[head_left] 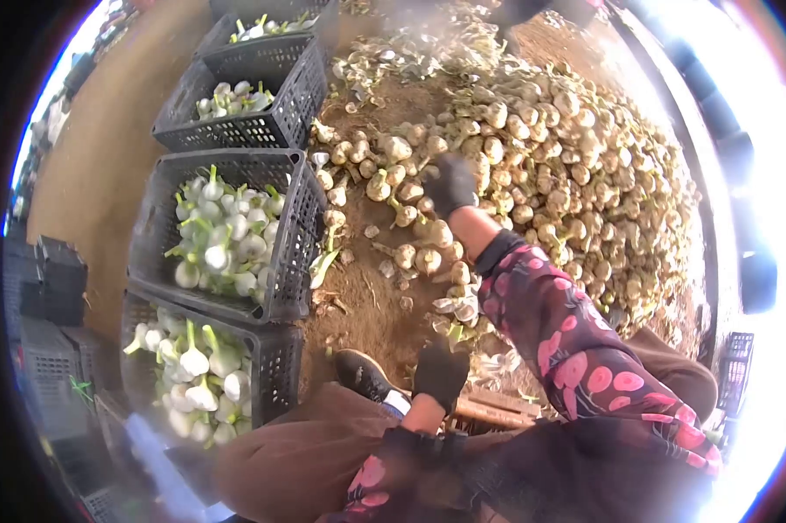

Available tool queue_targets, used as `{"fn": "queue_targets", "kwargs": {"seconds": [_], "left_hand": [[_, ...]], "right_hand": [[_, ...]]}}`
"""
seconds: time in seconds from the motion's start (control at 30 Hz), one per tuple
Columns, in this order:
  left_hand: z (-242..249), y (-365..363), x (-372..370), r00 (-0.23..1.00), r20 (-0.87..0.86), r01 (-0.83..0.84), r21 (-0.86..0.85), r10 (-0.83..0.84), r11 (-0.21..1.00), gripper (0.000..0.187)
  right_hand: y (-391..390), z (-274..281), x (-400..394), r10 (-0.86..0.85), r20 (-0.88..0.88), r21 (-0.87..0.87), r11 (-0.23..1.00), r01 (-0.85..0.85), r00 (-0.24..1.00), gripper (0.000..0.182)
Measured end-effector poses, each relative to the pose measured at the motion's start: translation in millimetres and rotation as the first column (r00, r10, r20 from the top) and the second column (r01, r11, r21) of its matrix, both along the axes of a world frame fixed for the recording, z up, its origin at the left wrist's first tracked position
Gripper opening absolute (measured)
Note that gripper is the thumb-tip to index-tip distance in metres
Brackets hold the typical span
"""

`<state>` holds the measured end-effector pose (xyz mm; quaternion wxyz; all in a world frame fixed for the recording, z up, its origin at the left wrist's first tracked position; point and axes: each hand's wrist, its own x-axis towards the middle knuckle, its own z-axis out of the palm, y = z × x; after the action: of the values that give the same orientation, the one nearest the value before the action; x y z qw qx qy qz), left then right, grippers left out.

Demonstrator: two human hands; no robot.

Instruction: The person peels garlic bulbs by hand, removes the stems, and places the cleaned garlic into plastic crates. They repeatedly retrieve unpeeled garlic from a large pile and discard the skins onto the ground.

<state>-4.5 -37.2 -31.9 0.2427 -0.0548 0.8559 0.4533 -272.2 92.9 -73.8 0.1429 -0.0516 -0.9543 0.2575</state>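
My right hand (450,185), in a dark glove, reaches out to the near left side of a big heap of unpeeled bulbs (576,174). Its fingers are blurred, so whether they hold a bulb cannot be made out. Close to my body, my left hand (441,375), also in a dark glove, is beside some peeled skins and a green stem (456,333). The glove hides what its fingers may hold. Loose brown bulbs (404,255) lie on the soil between the hands.
Black crates of clean white bulbs stand in a row at the left: a near crate (275,370), a middle crate (290,235) and a farther crate (293,105). My shoe (362,375) is beside the near one. A brown crate (493,410) is by my legs.
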Motion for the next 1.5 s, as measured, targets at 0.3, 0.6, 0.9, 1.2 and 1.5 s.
{"fn": "queue_targets", "kwargs": {"seconds": [0.3,0.6,0.9,1.2,1.5], "left_hand": [[-14.7,-7.9,-7.5,0.98,0.15,-0.182,0.379,0.134,0.907,0.022],[-8.6,0.7,-11.9,0.912,0.257,-0.41,0.537,0.32,0.737,0.018],[39.0,5.4,-17.7,0.926,0.201,-0.336,0.822,0.318,0.459,0.014],[57.7,-5.8,-17.6,0.975,0.131,-0.216,0.745,0.179,0.632,0.026],[51.0,-4.3,-16.4,0.984,0.08,-0.155,0.833,0.161,0.532,0.024]], "right_hand": [[102.6,-0.2,-28.6,-0.059,0.185,0.367,0.93,-0.013,0.981,0.043],[102.5,16.5,146.0,0.395,0.018,-0.997,-0.058,0.045,0.919,0.032],[36.2,91.0,249.2,0.524,0.031,-0.962,-0.215,0.167,0.851,0.05],[20.5,117.8,273.3,0.466,-0.146,-0.554,0.692,-0.463,0.872,0.06],[23.4,134.6,275.0,0.485,-0.169,-0.196,0.836,-0.512,0.858,0.056]]}}
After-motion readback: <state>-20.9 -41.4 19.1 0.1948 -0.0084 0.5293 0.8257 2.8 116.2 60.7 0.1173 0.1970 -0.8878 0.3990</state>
